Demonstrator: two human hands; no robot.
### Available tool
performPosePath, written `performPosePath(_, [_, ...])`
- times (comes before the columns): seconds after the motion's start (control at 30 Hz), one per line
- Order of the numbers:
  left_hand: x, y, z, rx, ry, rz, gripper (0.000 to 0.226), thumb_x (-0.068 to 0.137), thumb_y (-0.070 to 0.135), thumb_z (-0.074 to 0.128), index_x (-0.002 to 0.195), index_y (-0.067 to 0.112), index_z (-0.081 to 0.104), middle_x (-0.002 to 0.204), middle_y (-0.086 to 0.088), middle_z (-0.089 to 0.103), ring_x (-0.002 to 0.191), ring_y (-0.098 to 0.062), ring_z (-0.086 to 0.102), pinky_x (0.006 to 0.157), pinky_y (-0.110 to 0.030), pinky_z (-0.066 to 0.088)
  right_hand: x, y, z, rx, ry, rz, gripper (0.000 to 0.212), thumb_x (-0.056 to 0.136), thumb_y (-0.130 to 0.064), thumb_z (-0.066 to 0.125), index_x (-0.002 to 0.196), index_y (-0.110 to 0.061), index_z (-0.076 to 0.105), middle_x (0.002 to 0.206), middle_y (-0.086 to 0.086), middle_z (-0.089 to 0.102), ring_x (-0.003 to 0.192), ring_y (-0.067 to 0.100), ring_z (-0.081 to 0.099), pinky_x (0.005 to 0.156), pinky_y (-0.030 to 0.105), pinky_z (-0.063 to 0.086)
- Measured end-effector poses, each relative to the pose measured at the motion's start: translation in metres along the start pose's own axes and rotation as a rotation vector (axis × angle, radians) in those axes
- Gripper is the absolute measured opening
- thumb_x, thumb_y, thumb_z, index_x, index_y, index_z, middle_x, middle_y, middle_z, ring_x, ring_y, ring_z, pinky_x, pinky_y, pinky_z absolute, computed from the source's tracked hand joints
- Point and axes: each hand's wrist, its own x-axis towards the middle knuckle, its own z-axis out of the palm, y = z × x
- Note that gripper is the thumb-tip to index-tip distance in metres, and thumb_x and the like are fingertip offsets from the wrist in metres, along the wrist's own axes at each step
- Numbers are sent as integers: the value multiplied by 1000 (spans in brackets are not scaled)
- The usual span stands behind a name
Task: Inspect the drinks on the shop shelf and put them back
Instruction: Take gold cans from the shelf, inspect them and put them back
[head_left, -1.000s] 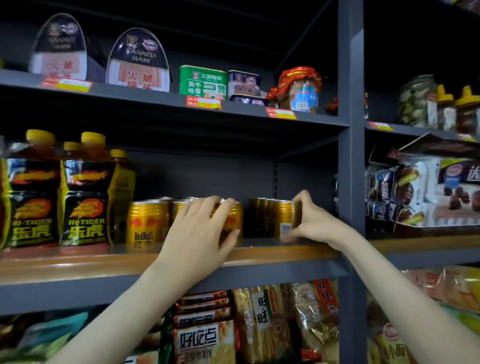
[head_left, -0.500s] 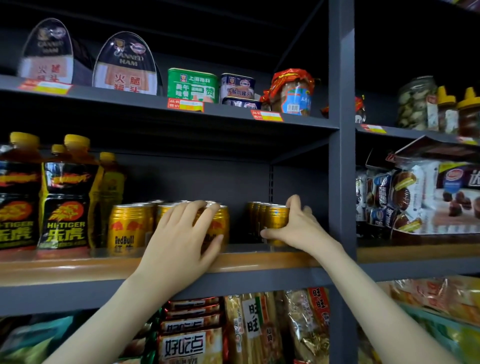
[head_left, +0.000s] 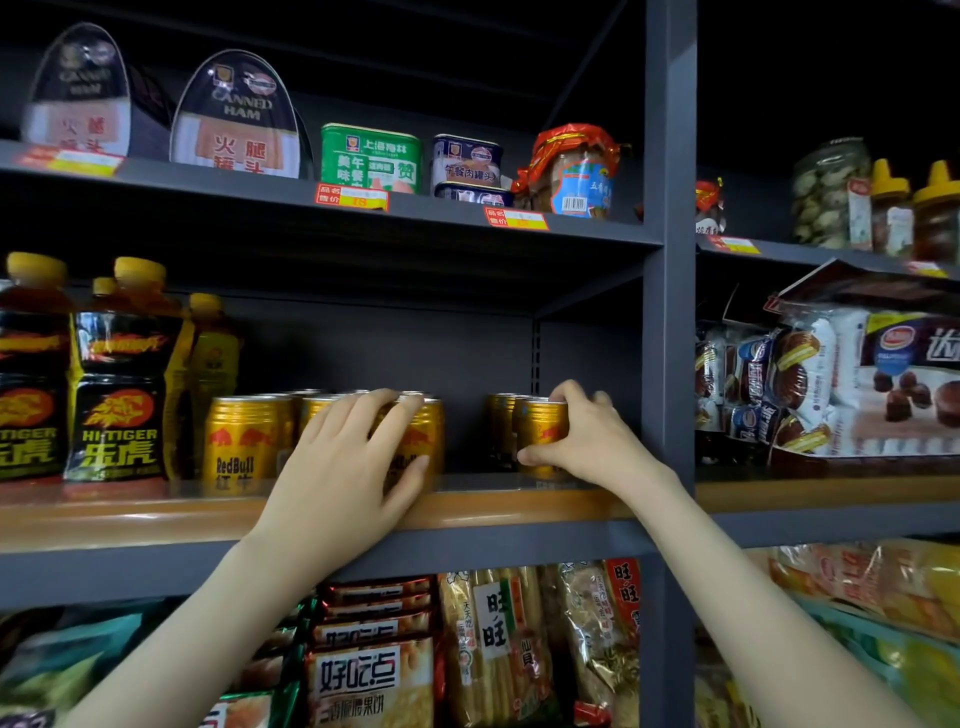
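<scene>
Gold Red Bull cans stand in rows on the middle shelf (head_left: 156, 519). My left hand (head_left: 343, 467) lies over the front of one gold can (head_left: 423, 441) in the left group, fingers spread across it and thumb at its lower right. My right hand (head_left: 587, 441) grips the front can (head_left: 540, 431) of a smaller group on the right, fingers curled over its top and thumb at its base. Both cans stand upright on the shelf. Another Red Bull can (head_left: 239, 439) stands free to the left.
Hi-Tiger bottles (head_left: 119, 384) with yellow caps fill the shelf's left end. A grey upright post (head_left: 670, 312) stands just right of my right hand. Canned ham and tins sit on the shelf above, snack packs (head_left: 374, 675) below, cake packs (head_left: 831, 384) to the right.
My right hand has closed further round the right front can, thumb now at its base. My left hand stays on the left can. The view has shifted slightly.
</scene>
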Motion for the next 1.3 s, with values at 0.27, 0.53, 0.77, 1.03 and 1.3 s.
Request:
performPosePath(0.27, [-5,-2,-8,33,25,-50,53,91,44,41,127,11,59,124,-14,60,112,-32,58,96,-44,46,-4,-10,6,-88,84,-14,81,82,-45,71,145,-20,28,147,9,26,132,31,36,105,44,42])
performPosePath(0.53, [-16,-17,-12,115,32,-157,54,94,46,36,124,8,61,120,-17,63,109,-35,60,100,-47,42,-28,-87,43,84,-11,-366,71,92,-52,52,150,-40,12,157,0,20,137,22,34,99,32,39])
performPosePath(0.77, [-20,-18,-7,119,81,-133,46,95,37,36,118,9,64,120,-17,63,111,-34,60,104,-46,40,-19,-97,58,176,-44,-282,55,87,-44,64,135,-35,39,122,2,53,99,16,56,84,30,53])
performPosePath(1.03, [-24,-9,-15,-36,112,-121,47,90,35,42,124,8,58,126,-15,60,117,-32,57,107,-45,37,-56,-87,45,230,355,-505,57,86,-35,68,138,-29,43,150,-5,32,120,-1,36,94,9,38])
performPosePath(1.3, [-104,63,-38,-730,96,-84,85,82,45,66,149,17,21,142,25,32,135,4,32,113,-31,34,-171,-60,45,433,206,-646,78,79,-31,75,142,-39,30,138,-27,35,127,-18,31,98,1,30])
